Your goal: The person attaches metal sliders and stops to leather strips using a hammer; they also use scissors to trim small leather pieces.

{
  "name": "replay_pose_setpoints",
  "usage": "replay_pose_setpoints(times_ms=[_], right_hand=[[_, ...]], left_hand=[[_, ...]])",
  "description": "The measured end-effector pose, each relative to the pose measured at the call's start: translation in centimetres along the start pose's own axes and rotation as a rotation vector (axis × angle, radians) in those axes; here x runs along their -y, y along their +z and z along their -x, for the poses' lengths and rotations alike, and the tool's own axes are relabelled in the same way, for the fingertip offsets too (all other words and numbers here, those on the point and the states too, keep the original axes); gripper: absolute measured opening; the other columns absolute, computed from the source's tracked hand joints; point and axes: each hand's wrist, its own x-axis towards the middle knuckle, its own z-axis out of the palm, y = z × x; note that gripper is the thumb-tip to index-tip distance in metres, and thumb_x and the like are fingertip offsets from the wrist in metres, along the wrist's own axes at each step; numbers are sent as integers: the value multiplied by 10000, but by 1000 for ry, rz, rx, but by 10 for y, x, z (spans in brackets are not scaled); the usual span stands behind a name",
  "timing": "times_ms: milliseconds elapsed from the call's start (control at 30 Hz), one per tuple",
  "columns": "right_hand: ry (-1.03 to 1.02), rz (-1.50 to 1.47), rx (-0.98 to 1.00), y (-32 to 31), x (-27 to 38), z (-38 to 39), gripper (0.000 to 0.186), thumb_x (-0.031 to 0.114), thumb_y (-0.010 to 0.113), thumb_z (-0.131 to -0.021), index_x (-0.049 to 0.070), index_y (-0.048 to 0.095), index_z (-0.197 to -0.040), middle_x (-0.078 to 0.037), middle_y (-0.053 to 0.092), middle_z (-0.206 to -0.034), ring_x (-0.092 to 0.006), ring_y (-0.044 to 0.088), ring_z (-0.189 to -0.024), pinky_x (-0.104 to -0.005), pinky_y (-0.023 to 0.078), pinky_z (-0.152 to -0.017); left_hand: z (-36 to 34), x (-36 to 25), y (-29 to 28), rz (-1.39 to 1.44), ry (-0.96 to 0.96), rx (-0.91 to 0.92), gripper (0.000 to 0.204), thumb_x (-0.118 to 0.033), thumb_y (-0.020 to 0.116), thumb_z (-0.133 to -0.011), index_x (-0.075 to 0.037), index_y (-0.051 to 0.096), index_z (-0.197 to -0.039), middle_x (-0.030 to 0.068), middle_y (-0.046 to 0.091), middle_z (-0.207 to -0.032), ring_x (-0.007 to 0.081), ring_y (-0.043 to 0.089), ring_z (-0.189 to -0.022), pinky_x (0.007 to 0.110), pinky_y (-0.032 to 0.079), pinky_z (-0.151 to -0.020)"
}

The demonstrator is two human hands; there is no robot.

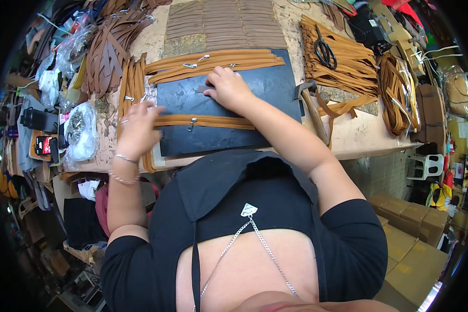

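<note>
A dark, flat board [192,144] lies in front of me on the bench. Across its near part runs an orange-brown zipper [221,122] with a silver slider [192,124]. More zippers [213,61] with metal sliders lie together along its far edge. My right hand [229,91] is over the middle of the board, fingers curled, with a small grey-brown piece [201,89] at its thumb and fingertips. Slightly blurred, my left hand [140,129] is beside the left end of the near zipper, fingers apart, with nothing seen in it.
A hammer [313,113] lies right of the board. Black-handled scissors [325,52] rest on a pile of zippers [343,67]. Brown strips [109,49] and a clear plastic bag [81,132] crowd the left. Flat rows of brown strips [234,26] lie at the back.
</note>
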Motion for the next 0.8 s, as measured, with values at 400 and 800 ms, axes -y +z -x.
replay_pose_setpoints(times_ms=[400, 800], right_hand=[[339, -413, -16, -78, -51, 91, 164, 86, 719, -934, 33, 651, -1073, -94, 699, -984, -177, 651, -932, -319, 530, -852], [535, -394, 56, -70, -32, 125, 145, 147, 757, -913, 31, 700, -978, -82, 718, -893, -182, 674, -864, -335, 538, -819]], left_hand=[[-55, -133, 82, 180, 551, -277, 444, -245, 711, -902, -178, 674, -1339, -51, 619, -1386, 220, 575, -1086, 410, 459, -927], [-58, -139, 81, 287, 557, -295, 412, -193, 717, -846, -207, 720, -1257, -65, 655, -1342, 220, 581, -1046, 393, 448, -906]])
